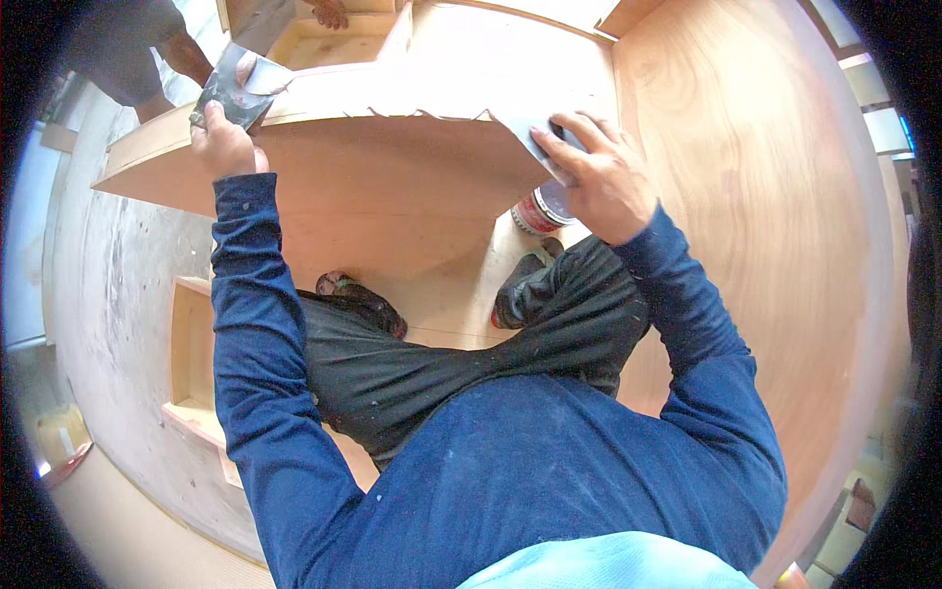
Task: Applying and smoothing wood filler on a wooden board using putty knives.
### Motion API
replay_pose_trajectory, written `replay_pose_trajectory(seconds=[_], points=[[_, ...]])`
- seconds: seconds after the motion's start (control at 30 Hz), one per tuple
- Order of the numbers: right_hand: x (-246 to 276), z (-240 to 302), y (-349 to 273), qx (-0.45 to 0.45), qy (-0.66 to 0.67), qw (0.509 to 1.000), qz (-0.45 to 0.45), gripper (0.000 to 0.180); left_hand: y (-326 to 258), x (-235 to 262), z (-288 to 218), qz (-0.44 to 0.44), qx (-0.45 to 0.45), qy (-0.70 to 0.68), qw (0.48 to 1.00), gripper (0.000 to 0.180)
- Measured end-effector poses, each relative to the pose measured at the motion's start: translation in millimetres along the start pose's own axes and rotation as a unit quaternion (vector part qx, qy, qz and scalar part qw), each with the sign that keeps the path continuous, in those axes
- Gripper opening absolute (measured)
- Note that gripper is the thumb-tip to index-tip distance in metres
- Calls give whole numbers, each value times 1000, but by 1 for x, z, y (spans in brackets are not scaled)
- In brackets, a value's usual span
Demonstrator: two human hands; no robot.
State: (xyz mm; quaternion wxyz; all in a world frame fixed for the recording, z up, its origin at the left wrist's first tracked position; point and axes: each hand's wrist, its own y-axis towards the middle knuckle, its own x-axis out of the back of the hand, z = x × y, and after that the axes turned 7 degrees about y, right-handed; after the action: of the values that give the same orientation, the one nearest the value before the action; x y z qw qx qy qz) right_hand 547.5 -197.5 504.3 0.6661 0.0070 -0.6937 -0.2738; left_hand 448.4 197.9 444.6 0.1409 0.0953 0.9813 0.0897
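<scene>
Up on the edge of the pale plywood shelf panel (392, 98), the left hand (224, 147) pinches a flat grey metal scraper blade (234, 90) with pale filler on it, while the right hand (599, 177) presses a second grey blade (525, 133) flat against the same edge. Both blades look thin, light and springy, probably slick, so best gripped at the back edge. A red-and-white tin can (540, 209) sits just below.

Tin (541, 208) half-hidden beneath right hand (597, 175)
</scene>
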Motion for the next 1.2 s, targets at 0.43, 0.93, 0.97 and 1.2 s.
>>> replay_pose_trajectory(seconds=[0.43,0.93,0.97,1.2], points=[[-10,-9,14,53,48,997,-9,40,-9,-5,-10,-1,31,-11,999,34],[4,-2,-27,-58,40,997,-39,31,-9,-4,-11,1,11,6,1000,47],[16,-5,-30,-83,64,995,-6,35,-8,-6,-13,4,5,18,1000,46],[17,-10,-2,-81,91,992,-37,47,-10,-6,-6,72,-65,22,995,34]])
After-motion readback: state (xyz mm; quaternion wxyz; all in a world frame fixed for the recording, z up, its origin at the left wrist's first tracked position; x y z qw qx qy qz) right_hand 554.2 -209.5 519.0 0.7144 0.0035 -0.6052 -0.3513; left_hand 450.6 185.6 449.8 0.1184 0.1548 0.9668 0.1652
